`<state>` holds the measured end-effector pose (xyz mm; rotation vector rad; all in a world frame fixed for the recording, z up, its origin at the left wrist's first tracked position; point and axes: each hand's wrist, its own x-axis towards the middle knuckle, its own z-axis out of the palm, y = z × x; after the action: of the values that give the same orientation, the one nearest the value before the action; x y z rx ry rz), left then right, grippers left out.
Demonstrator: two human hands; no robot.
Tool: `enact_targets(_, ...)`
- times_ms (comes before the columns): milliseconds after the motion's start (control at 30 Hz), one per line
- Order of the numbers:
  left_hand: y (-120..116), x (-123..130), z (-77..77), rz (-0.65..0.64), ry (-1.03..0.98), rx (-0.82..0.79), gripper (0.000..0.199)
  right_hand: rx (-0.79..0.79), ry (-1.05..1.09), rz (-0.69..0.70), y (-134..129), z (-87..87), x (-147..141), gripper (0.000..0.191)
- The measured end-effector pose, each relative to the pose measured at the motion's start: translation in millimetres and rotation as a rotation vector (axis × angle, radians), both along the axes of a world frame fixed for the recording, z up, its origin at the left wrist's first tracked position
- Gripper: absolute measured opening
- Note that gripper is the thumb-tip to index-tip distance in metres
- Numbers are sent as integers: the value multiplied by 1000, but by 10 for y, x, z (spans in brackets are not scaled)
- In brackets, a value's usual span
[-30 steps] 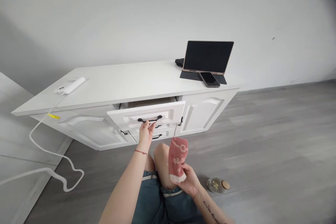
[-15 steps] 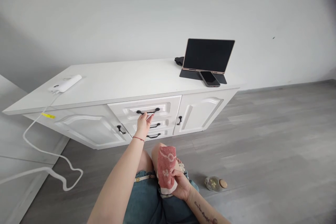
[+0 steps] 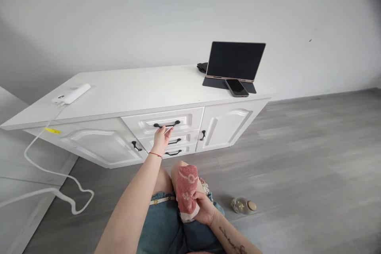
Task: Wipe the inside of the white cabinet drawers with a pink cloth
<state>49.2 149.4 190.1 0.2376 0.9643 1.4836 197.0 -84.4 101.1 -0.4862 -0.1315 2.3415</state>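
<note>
My left hand [image 3: 161,139] reaches forward to the top drawer of the white cabinet, its fingers hooked at the black drawer handle [image 3: 167,124]. The drawer front [image 3: 190,121] sits flush with the cabinet. Over my knees, my right hand [image 3: 205,208] grips a folded pink towel [image 3: 187,186] with pale patterns and a whitish edge. Its thumb lies on top of the cloth, and the fingers underneath are hidden.
On the cabinet top [image 3: 143,87] stand a dark-screened tablet [image 3: 236,61], a phone [image 3: 236,87] and a white power strip [image 3: 73,94] whose cable [image 3: 56,172] trails to the left. A corked glass jar [image 3: 241,205] lies on the floor at my right.
The whole view has shifted slightly. My left hand remains at the top drawer handle, and my right hand keeps hold of the towel.
</note>
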Motion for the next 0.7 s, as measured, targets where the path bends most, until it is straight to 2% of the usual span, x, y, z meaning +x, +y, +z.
enact_targets(333, 15, -7, 8, -3, -14, -11, 17, 17, -14, 24, -2, 2, 2, 23)
enact_targets(567, 15, 12, 0, 10, -39, 7, 18, 17, -51, -8, -2, 3, 15, 31)
enact_targets(700, -23, 6, -73, 7, -44, 69, 18, -6, -52, -23, -3, -31, 95, 30)
